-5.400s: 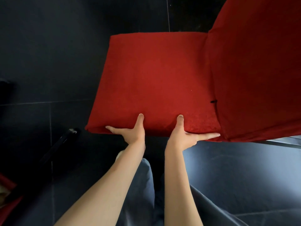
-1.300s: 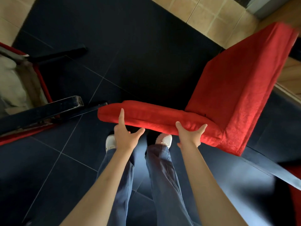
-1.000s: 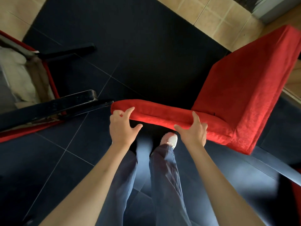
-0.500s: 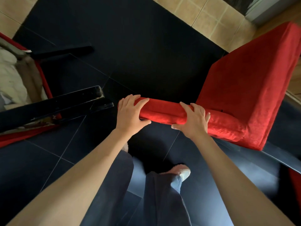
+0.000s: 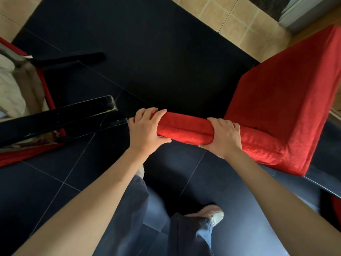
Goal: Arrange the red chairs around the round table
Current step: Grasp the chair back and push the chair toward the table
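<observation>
- Nearest to me, my legs in dark trousers (image 5: 190, 235) stand on the dark floor (image 5: 55, 191), one pale shoe (image 5: 212, 214) forward; blur there suggests I am mid-stride.
- My left hand (image 5: 145, 129) wraps the upholstered edge of the chair (image 5: 273, 115) near its left end, fingers over the top, thumb beneath.
- My right hand (image 5: 221, 136) grips the same edge further right, fingers curled over, thumb tucked under.
- The edge between my hands looks like a cushioned roll; I cannot say whether it is the seat front or the back top. The broad red panel rises to the right, and a dark leg (image 5: 324, 185) juts out low on that side.
- The chair seems tipped or lifted; I cannot tell if any leg touches the floor.
- To the left lies a second chair (image 5: 33, 111), seemingly overturned, its black legs (image 5: 60, 119) pointing toward my left hand and pale padding showing.
- Further off, tan tiles (image 5: 230, 23) border the dark floor. The round table is out of view.
- My reading: I am carrying this chair toward its place. Next I must find the table, steer clear of those black legs, then set the chair down upright with its seat facing the table.
</observation>
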Demonstrator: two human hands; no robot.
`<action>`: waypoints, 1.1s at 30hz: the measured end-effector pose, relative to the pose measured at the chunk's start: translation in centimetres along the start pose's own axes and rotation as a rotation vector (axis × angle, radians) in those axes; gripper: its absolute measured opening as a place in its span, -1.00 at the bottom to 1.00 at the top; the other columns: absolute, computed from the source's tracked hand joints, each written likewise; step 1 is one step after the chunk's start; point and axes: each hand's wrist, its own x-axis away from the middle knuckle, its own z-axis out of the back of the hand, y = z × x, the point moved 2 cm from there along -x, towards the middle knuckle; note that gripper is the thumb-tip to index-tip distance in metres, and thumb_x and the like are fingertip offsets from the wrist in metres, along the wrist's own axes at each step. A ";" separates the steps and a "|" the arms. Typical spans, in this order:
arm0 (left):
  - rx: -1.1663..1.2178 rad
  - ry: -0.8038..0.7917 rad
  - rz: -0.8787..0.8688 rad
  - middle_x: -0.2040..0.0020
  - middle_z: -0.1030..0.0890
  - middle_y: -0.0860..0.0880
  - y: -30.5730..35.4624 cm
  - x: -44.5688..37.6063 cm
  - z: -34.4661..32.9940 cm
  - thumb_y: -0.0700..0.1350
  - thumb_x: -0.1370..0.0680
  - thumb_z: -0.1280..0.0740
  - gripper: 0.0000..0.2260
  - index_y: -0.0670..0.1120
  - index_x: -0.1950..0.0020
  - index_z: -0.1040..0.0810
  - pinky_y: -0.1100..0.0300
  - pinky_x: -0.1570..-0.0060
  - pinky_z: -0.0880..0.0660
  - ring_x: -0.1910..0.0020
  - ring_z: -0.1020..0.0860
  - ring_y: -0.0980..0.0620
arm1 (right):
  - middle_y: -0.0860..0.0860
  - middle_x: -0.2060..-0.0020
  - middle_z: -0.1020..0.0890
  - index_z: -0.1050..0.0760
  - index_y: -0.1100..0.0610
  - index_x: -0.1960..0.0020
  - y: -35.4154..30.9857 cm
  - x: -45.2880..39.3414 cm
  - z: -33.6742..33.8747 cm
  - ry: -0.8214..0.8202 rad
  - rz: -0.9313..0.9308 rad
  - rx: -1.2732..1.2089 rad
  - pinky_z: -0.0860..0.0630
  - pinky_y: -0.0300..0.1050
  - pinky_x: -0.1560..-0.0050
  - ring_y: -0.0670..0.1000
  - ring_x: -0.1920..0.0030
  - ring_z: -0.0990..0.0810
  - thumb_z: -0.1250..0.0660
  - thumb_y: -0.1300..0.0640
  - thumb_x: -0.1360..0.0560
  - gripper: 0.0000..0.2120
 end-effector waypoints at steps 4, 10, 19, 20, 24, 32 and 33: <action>0.019 0.049 -0.036 -0.28 -0.53 -0.05 0.3 0.4 -0.1 0.15 -0.16 -0.62 -0.21 -0.02 -0.34 -0.51 -0.13 -0.09 -0.39 -0.28 -0.44 -0.15 | -0.01 0.03 -0.62 -0.48 0.05 -0.20 0.9 0.3 0.0 0.098 0.080 0.062 -0.35 0.03 -0.12 0.11 -0.01 -0.56 -0.48 -0.34 -0.21 -0.29; 0.175 0.087 -0.040 -0.28 -0.49 -0.15 -0.3 1.6 -0.4 0.01 -0.17 -0.65 -0.22 -0.11 -0.35 -0.50 -0.10 -0.22 -0.41 -0.29 -0.41 -0.20 | -0.01 0.16 -0.63 -0.52 0.06 -0.10 1.6 1.0 -0.3 0.138 0.124 0.090 -0.40 0.03 -0.02 0.10 0.10 -0.59 -0.48 -0.36 -0.18 -0.33; 0.375 -0.027 0.059 -0.22 -0.49 -0.08 -1.8 3.7 -1.1 -0.16 -0.19 -0.65 -0.25 -0.05 -0.34 -0.47 0.03 -0.13 -0.50 -0.13 -0.51 0.01 | -0.04 0.18 -0.64 -0.53 0.05 -0.11 2.5 3.0 -1.0 0.106 0.151 0.122 -0.41 0.01 -0.03 0.08 0.11 -0.60 -0.46 -0.40 -0.18 -0.31; 0.378 -0.024 0.058 -0.21 -0.51 -0.08 -1.7 3.9 -1.1 -0.16 -0.20 -0.65 -0.26 -0.06 -0.33 -0.48 -0.01 -0.12 -0.53 -0.13 -0.54 -0.04 | -0.04 0.19 -0.64 -0.53 0.05 -0.10 2.5 3.2 -1.0 0.105 0.152 0.124 -0.42 0.01 -0.02 0.08 0.11 -0.60 -0.46 -0.40 -0.18 -0.31; 0.392 -0.016 0.052 -0.14 -0.56 -0.06 -1.1 4.8 -0.9 -0.16 -0.19 -0.66 -0.33 -0.07 -0.26 -0.53 -0.02 -0.06 -0.57 -0.06 -0.58 -0.03 | -0.05 0.22 -0.63 -0.54 0.06 -0.10 2.7 4.1 -0.7 0.075 0.157 0.123 -0.41 -0.01 -0.01 0.07 0.13 -0.60 -0.47 -0.39 -0.19 -0.32; 0.599 0.059 0.135 -0.15 -0.54 0.17 0.1 8.4 0.0 -0.13 -0.14 -0.67 -0.21 0.03 -0.32 -0.44 0.37 -0.18 -0.43 -0.15 -0.50 0.28 | -0.09 0.29 -0.61 -0.55 0.02 -0.01 3.6 6.7 1.4 0.048 0.202 0.191 -0.33 -0.04 0.03 0.02 0.20 -0.60 -0.36 -0.45 -0.22 -0.38; 0.658 0.054 0.170 -0.16 -0.53 0.20 0.1 8.8 0.1 -0.13 -0.13 -0.68 -0.16 0.06 -0.34 -0.41 0.43 -0.17 -0.40 -0.18 -0.49 0.31 | -0.11 0.27 -0.61 -0.54 0.00 -0.03 3.6 6.9 1.6 0.026 0.205 0.195 -0.32 -0.05 0.01 0.01 0.17 -0.59 -0.34 -0.46 -0.23 -0.38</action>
